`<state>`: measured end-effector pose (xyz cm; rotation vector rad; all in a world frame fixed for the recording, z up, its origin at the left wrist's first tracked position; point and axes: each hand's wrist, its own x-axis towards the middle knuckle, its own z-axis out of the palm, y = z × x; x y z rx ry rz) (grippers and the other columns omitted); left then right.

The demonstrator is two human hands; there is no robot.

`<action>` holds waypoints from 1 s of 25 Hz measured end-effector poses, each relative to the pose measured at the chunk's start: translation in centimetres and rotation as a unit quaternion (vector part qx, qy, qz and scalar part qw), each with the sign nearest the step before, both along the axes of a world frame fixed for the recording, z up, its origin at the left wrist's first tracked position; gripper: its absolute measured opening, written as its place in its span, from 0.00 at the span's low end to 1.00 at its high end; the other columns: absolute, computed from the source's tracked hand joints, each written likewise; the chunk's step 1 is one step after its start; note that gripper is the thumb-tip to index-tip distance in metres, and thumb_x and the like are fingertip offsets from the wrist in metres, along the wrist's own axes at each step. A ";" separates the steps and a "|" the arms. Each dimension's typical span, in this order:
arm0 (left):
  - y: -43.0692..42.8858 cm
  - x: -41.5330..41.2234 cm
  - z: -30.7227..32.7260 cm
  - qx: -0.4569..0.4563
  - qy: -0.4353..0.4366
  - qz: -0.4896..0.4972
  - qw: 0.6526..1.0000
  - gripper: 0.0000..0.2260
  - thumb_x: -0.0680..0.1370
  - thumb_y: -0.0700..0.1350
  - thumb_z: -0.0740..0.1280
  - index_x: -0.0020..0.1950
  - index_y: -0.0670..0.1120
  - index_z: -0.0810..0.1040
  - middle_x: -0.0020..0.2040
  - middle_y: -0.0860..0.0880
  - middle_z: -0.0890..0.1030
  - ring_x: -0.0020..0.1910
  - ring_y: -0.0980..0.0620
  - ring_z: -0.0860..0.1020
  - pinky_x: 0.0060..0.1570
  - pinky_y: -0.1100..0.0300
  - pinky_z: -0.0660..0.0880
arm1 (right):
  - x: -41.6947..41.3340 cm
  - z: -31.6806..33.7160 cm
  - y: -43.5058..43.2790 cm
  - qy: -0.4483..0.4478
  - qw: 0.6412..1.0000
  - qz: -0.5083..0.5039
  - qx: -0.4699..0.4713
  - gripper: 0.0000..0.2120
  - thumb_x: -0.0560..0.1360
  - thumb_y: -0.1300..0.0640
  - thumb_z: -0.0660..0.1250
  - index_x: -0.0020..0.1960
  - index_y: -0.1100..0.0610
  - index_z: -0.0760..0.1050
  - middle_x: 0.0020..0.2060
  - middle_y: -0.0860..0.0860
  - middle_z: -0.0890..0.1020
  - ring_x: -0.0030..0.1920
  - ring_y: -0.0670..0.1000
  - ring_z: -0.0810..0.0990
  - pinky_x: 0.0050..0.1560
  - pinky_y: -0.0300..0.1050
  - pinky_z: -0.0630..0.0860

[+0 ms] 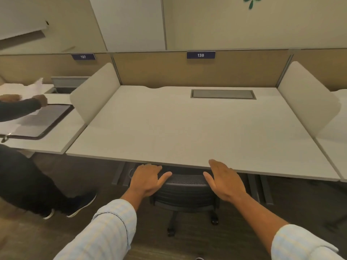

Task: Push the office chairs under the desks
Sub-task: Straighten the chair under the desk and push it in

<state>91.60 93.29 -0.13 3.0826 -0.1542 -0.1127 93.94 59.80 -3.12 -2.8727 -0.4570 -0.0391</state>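
Observation:
A black mesh-backed office chair [185, 192] stands at the front edge of the white desk [187, 128] marked 138, its seat hidden under the desktop and only the backrest top and wheeled base showing. My left hand [147, 180] lies on the left of the backrest top with fingers spread and thumb out along the rim. My right hand [225, 180] is flat and open at the right of the backrest, fingertips reaching over the desk's front edge.
Another person sits at desk 137 on the left, a sleeve [18, 109] over a dark folder [43, 121] with papers, legs and shoes [80, 203] stretched toward my chair. White side dividers [95, 92] flank the desk. A grey cable hatch [223, 94] sits at its back.

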 end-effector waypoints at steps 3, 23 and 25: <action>-0.3 0.1 -0.2 -0.013 -0.032 -0.010 0.999 0.40 0.83 0.74 0.42 0.42 0.48 0.83 0.36 0.51 0.84 0.36 0.51 0.80 0.48 0.50 0.76 | -0.2 1.4 0.1 0.001 0.999 -0.017 -0.034 0.41 0.83 0.27 0.35 0.53 0.47 0.82 0.51 0.49 0.88 0.49 0.49 0.85 0.57 0.53 0.83; 0.7 2.9 -0.5 -0.011 -0.059 -0.062 0.996 0.35 0.84 0.70 0.51 0.32 0.47 0.77 0.28 0.51 0.77 0.29 0.49 0.76 0.35 0.53 0.75 | -0.7 1.3 3.1 0.009 0.983 -0.178 -0.044 0.21 0.82 0.46 0.54 0.36 0.53 0.76 0.29 0.49 0.78 0.31 0.51 0.77 0.38 0.55 0.80; 0.3 3.5 -0.6 -0.021 -0.060 -0.064 0.996 0.34 0.84 0.70 0.50 0.32 0.48 0.77 0.27 0.51 0.76 0.29 0.48 0.76 0.36 0.53 0.76 | -0.1 1.4 2.7 0.013 0.984 -0.174 -0.041 0.20 0.83 0.49 0.56 0.38 0.53 0.77 0.30 0.49 0.79 0.32 0.51 0.78 0.38 0.54 0.81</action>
